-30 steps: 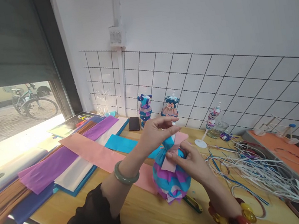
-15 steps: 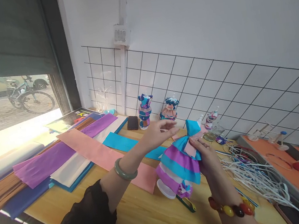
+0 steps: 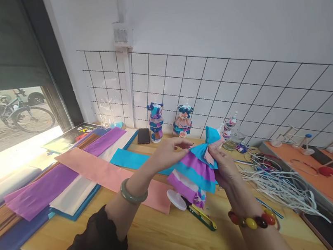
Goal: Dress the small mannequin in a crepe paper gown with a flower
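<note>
A small dress form in a striped blue, purple and white crepe-paper dress (image 3: 194, 175) is held tilted above the table, its white round base (image 3: 176, 200) to the lower left. My right hand (image 3: 225, 167) is closed around its waist, the thumb pressing on a pink and blue bow at the bodice. Beside the dress's left side is my left hand (image 3: 170, 152), thumb and fingers apart with nothing between them; whether the fingertips touch the paper is unclear. A yellow and green snips (image 3: 204, 219) lies on the table below the dress.
Crepe-paper strips, pink (image 3: 98, 168), purple (image 3: 41, 191) and blue (image 3: 130, 158), spread over the left of the table. Dressed small forms (image 3: 156, 122) and a phone (image 3: 143, 136) stand or lie along the wall grid. White cords (image 3: 284, 187) and an orange tray (image 3: 325, 184) occupy the right.
My left hand has come closer to the dress's left side, its fingers lower. The dress form in my right hand has shifted slightly left and up, and the view has turned a little.
</note>
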`<state>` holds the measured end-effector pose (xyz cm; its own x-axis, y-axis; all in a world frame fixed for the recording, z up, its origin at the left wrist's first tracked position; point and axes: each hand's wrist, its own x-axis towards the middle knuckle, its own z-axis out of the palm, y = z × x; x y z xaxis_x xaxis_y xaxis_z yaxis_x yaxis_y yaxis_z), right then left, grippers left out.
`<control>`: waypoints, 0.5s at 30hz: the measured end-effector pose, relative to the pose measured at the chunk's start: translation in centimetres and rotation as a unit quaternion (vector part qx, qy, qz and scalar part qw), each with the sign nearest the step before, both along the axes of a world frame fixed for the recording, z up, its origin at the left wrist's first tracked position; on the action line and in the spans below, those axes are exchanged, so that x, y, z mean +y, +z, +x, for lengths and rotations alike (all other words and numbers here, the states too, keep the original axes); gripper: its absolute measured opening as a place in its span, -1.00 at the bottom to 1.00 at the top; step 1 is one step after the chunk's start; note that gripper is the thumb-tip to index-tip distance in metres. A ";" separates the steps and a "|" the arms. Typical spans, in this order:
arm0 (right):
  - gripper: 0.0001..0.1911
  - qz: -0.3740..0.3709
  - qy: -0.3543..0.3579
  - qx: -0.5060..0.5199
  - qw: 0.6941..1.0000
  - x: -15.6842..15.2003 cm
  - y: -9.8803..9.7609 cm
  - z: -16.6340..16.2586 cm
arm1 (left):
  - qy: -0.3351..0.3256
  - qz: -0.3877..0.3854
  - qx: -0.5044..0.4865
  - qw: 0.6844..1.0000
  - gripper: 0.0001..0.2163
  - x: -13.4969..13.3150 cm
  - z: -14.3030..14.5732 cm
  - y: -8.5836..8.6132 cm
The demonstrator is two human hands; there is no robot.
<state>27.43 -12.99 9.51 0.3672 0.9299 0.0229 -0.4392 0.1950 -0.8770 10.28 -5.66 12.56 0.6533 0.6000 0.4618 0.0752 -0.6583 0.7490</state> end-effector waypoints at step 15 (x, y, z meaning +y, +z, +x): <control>-0.70 -0.040 0.040 0.009 0.998 -0.2 0.2 -0.4 | 0.136 0.468 0.064 0.871 -0.79 -0.1 1.1 -1.2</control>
<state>27.08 -13.18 9.72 0.2916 0.9547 -0.0586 -0.4666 0.0885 -0.8800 11.42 -5.74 11.36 0.6280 0.1398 0.7656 0.3666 -0.9209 -0.1326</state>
